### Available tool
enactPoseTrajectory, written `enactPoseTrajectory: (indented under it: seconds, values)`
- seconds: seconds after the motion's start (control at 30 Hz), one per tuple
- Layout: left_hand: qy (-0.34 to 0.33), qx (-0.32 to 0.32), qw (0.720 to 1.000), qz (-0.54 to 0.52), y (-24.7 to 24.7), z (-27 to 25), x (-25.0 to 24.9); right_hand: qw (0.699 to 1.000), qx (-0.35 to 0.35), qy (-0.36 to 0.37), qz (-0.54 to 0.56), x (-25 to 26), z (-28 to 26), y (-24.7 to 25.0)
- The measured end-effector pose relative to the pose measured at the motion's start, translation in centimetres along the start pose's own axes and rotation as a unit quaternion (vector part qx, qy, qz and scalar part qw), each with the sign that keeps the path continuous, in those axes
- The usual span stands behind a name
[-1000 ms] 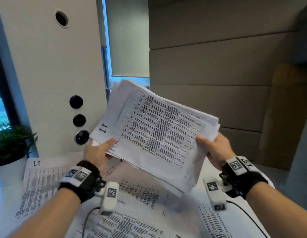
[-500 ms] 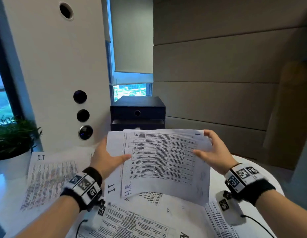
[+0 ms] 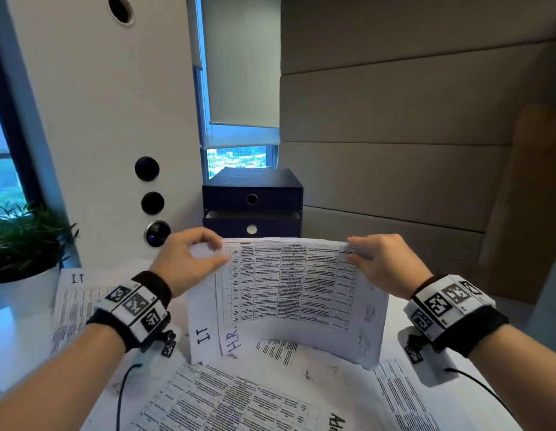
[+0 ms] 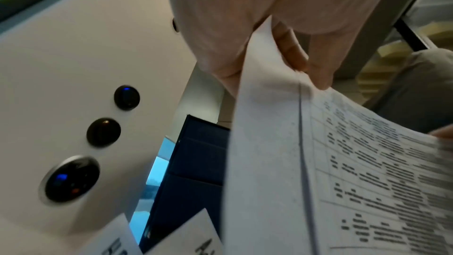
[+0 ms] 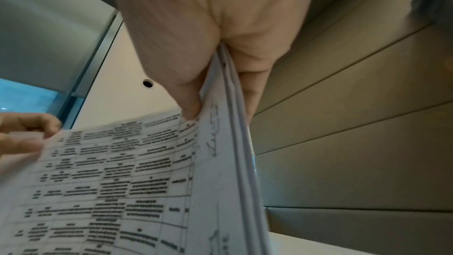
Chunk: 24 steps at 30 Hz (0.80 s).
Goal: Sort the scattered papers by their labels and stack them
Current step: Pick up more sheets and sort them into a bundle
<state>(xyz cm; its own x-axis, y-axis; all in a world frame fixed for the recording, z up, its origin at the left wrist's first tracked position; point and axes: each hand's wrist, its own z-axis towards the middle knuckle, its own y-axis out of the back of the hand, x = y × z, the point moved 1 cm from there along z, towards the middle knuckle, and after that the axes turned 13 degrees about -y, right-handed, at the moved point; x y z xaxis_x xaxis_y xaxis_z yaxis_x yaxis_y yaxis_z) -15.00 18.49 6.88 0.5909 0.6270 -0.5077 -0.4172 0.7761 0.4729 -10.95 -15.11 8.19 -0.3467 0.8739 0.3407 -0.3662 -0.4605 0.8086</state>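
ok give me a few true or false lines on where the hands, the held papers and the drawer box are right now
1. Both hands grip one bundle of printed white papers. True: left hand, right hand.
2. The front held sheet is labelled Admin. False: it reads H.R., and I.T shows on the sheet behind it.
3. The dark blue drawer box stands beyond the bundle. True.
4. The lower drawer is shut flush. False: it sits slightly pulled out.
5. The green potted plant is on the person's right. False: it is on the left.
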Motion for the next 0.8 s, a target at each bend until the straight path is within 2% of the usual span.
enactPoseTrajectory:
  seconds: [0.17, 0.3, 0.37, 0.43, 0.5, 0.63, 0.7, 0.8]
  values:
    - [-0.035, 0.077, 0.996, 0.021, -0.4, 1.1, -1.1, 0.997, 0.072, 0.013, 0.012, 0.8, 0.3, -0.3]
    - [0.009, 0.04, 0.999, -0.002, -0.2, 0.7, -0.4, 0.997, 0.062, -0.024, 0.044, 0.3, 0.1, 0.4]
    - [0.037, 0.027, 0.998, -0.03, -0.1, 0.4, -0.2, 0.997, 0.065, -0.024, -0.02, 0.9, 0.2, 0.9]
    - [0.05, 0.016, 0.997, -0.052, -0.1, 0.4, -0.3, 0.987, 0.081, -0.017, -0.137, 2.8, 0.5, 1.1]
    - [0.047, 0.012, 0.996, -0.078, -0.3, 0.4, -0.9, 0.978, 0.107, 0.019, -0.178, 5.1, 1.1, 0.3]
    - [0.017, 0.001, 0.991, -0.132, -0.4, 0.6, -2.2, 0.972, 0.162, 0.081, -0.148, 9.5, 1.8, -2.1]
    - [0.014, -0.024, 0.996, -0.08, -0.2, 0.5, -2.4, 0.971, 0.168, 0.09, -0.142, 10.5, 1.8, -2.6]
    - [0.065, -0.103, 0.992, -0.018, 0.0, -0.3, -1.6, 0.982, 0.153, 0.078, -0.078, 10.0, 1.7, -1.8]
